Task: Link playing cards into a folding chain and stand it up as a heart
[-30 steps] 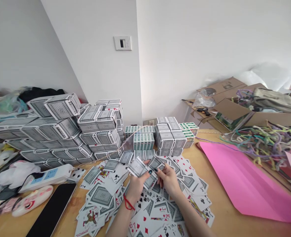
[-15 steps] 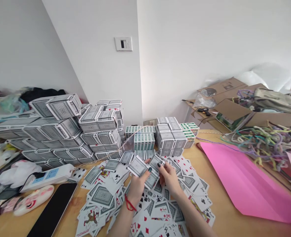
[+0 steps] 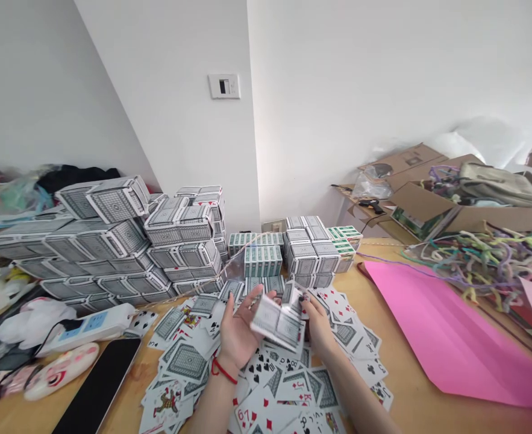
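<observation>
Several grey-backed playing cards, folded and joined into one piece (image 3: 277, 324), are held above the pile and look slightly blurred. My right hand (image 3: 319, 322) pinches this piece at its right side, beside a small upright flap. My left hand (image 3: 241, 331), with a red cord round the wrist, is open, palm up and fingers spread, at the piece's left edge. Whether its fingertips touch the cards from behind, I cannot tell. Below both hands spreads a heap of loose playing cards (image 3: 187, 360), some face up, some face down.
Stacked blocks built from folded cards (image 3: 98, 238) line the back left, and more card blocks (image 3: 313, 250) stand behind my hands beside green card boxes (image 3: 263, 260). A black phone (image 3: 98, 386) and power strip (image 3: 91, 328) lie left. Pink paper (image 3: 446, 337) and yarn (image 3: 510, 265) are right.
My left hand has let go of the cards and opened, turning palm up. The folded cards have tilted and shifted right, staying in my right hand.
</observation>
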### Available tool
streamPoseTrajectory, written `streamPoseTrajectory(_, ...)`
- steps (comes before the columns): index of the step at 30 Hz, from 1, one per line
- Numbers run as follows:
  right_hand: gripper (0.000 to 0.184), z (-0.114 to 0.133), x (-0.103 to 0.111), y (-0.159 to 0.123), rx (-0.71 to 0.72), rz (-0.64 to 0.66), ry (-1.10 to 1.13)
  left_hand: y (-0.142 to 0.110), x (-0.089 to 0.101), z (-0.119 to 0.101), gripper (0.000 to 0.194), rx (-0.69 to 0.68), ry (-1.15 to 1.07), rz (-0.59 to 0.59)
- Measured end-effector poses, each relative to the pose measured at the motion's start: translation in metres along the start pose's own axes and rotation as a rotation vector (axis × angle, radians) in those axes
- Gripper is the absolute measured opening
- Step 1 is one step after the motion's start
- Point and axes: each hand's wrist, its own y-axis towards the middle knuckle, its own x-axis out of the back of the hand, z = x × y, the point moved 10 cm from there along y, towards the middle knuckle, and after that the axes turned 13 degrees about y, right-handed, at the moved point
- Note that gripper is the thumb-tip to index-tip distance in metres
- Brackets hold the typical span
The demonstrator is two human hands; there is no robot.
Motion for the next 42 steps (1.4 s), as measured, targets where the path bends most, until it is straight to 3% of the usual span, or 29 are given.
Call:
streamPoseTrajectory(3,0.026,0.009,-0.013,-0.005,0.010,0.090,-0.066,0.003,0.006,0.012,0.052,0.085,0.083,-0.016)
streamPoseTrajectory(7,0.034,0.007,-0.023,-0.009,-0.013,0.154,-0.063,0.003,-0.010,0.026,0.044,0.122,0.132,0.101)
streamPoseTrajectory(12,0.030,0.013,-0.022,-0.008,0.080,0.146,-0.095,-0.001,-0.022,0.029,0.047,0.169,0.008,0.169)
streamPoseTrajectory(18,0.030,0.026,-0.028,-0.012,0.210,0.205,-0.268,0.002,-0.022,0.026,0.046,0.163,-0.205,0.188)
streamPoseTrajectory(22,0.043,0.026,-0.008,-0.006,0.267,0.080,-0.379,0.006,-0.017,0.028,0.048,0.168,-0.240,0.161)
streamPoseTrajectory(25,0.036,0.029,-0.002,-0.001,0.350,0.067,-0.600,0.009,-0.011,0.027,0.047,0.169,-0.253,0.128)
streamPoseTrajectory(29,0.023,0.029,-0.018,-0.003,0.439,0.229,-0.897,0.013,0.003,0.021,0.046,0.121,-0.265,0.053)
streamPoseTrajectory(32,0.026,0.023,-0.035,-0.013,0.482,0.354,-1.078,0.018,0.027,0.013,0.046,0.054,-0.301,-0.052)
streamPoseTrajectory(34,0.037,0.024,-0.037,-0.017,0.539,0.292,-1.202,0.020,0.051,0.007,0.043,-0.023,-0.345,-0.183)
streamPoseTrajectory(37,0.046,0.030,-0.028,-0.019,0.620,0.076,-1.366,0.016,0.081,-0.004,0.042,-0.142,-0.384,-0.349)
streamPoseTrajectory(39,0.048,0.032,-0.020,-0.017,0.639,-0.027,-1.424,0.013,0.082,-0.009,0.045,-0.173,-0.385,-0.344)
streamPoseTrajectory(42,0.043,0.029,-0.010,-0.011,0.617,-0.064,-1.427,0.011,0.067,-0.012,0.044,-0.154,-0.354,-0.256)
